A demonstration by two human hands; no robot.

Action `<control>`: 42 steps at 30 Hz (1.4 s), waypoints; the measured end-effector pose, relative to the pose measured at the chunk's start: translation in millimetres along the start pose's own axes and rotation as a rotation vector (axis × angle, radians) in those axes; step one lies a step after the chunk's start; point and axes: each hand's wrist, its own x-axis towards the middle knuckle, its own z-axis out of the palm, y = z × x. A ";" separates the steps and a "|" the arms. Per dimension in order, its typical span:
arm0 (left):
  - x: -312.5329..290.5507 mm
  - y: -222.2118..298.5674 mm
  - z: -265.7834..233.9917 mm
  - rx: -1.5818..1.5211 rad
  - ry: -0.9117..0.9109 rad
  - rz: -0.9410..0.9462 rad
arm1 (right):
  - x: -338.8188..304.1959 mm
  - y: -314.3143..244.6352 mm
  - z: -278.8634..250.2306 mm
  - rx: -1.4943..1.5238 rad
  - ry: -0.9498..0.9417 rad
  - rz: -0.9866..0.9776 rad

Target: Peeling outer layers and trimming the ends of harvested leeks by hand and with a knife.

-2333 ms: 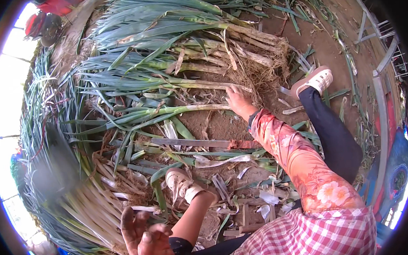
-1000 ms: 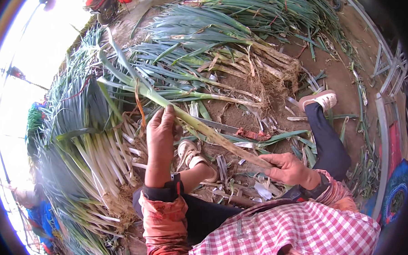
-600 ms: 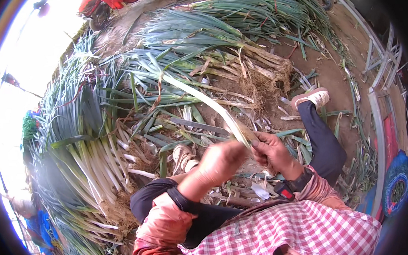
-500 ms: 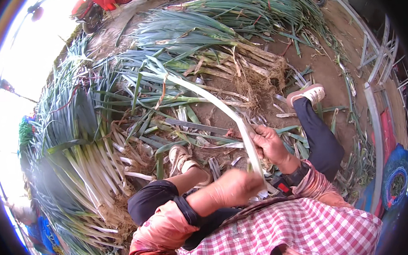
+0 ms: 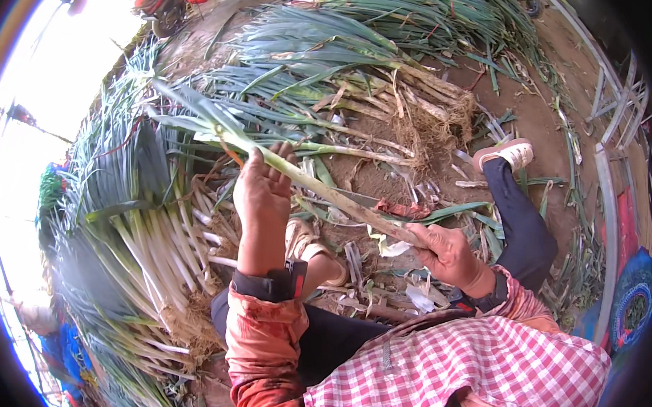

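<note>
A long leek (image 5: 333,196) slants across in front of me, its green leaves pointing up and left. My right hand (image 5: 450,255) is closed around its lower end. Farther up, my left hand (image 5: 261,195) holds it just below the leaves, thumb on the near side and fingers partly hidden behind the stalk. The shaft looks brownish toward the right hand. A pale strip of peel (image 5: 390,247) shows beside the right hand; I cannot tell whether it is attached. An orange-brown strip (image 5: 231,154) hangs near the leaves.
Leeks with white shafts (image 5: 150,266) are piled at the left. Rooted leeks (image 5: 438,100) lie at the far side, with more green leaves (image 5: 434,17) behind. Peelings litter the soil between my feet. A metal rail (image 5: 609,227) runs along the right, near a blue round woven thing (image 5: 632,299).
My left hand has moved from the leek's lower end up and away to just below the leaves. The right hand stays at the lower part. The visible shaft looks straighter and browner.
</note>
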 end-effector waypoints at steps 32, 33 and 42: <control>-25.2 -5.9 11.1 0.154 -0.253 0.244 | 120.9 -20.2 58.8 0.469 0.255 0.172; -26.0 -5.8 11.7 0.155 -0.252 0.241 | 122.6 -18.6 57.6 0.520 0.245 0.240; -7.2 35.3 -10.3 -0.065 -0.276 0.462 | 100.4 36.9 27.8 1.764 0.190 0.616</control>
